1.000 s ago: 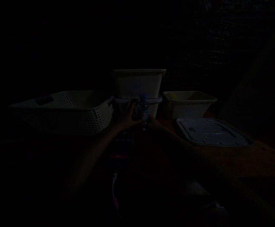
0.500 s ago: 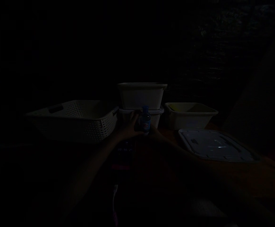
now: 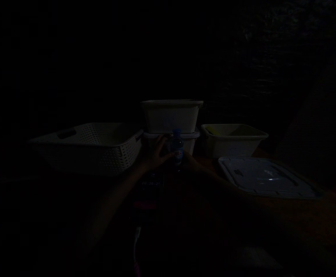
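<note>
The scene is very dark. A small clear bottle (image 3: 177,148) with a blue cap and blue label stands upright in the middle. At its left side is my left hand (image 3: 155,154), its fingers apart in a loose curve and the thumb tip at the label's edge. My right hand (image 3: 190,161) is against the bottle's lower right side; its fingers are mostly hidden in shadow and behind the bottle. Below my left wrist lies a phone (image 3: 147,194) with timer digits lit and a pale cable (image 3: 136,240) at its near end.
Two pale tubs are stacked behind the bottle, an upper tub (image 3: 172,117) over a lower tub (image 3: 189,143). To the left sits a perforated white basket (image 3: 121,156). Another tub (image 3: 231,146) with something yellow inside stands at right, behind a flat pale lid (image 3: 260,177) on the wooden table (image 3: 286,209).
The view has tilted up, so everything sits lower in the picture. My left thumb has drawn back from across the label to its edge. My right hand stays by the bottle.
</note>
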Demonstrator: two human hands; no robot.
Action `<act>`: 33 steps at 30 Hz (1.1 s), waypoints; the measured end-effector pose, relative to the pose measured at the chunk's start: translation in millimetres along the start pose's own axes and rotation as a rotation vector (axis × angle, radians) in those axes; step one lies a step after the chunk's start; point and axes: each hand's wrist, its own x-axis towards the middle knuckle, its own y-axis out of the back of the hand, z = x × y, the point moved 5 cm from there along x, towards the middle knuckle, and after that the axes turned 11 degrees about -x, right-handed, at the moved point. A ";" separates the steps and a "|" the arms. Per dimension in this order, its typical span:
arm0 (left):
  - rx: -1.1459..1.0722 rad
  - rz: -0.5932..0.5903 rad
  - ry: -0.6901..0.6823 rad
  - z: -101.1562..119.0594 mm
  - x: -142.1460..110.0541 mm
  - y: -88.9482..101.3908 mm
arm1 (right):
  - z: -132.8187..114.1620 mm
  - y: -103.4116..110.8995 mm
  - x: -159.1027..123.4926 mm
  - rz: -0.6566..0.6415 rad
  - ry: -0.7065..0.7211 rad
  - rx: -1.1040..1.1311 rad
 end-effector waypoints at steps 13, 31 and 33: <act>0.000 0.020 0.008 8.8 -1.6 0.4 | -1.3 0.0 1.2 -0.023 -0.016 -0.128; 0.028 0.057 0.175 -9.3 -8.2 -7.4 | -3.5 9.1 5.7 -0.018 0.121 -0.519; -0.019 0.058 0.177 -10.9 -8.2 -8.6 | -10.7 11.4 4.7 -0.001 0.167 -0.658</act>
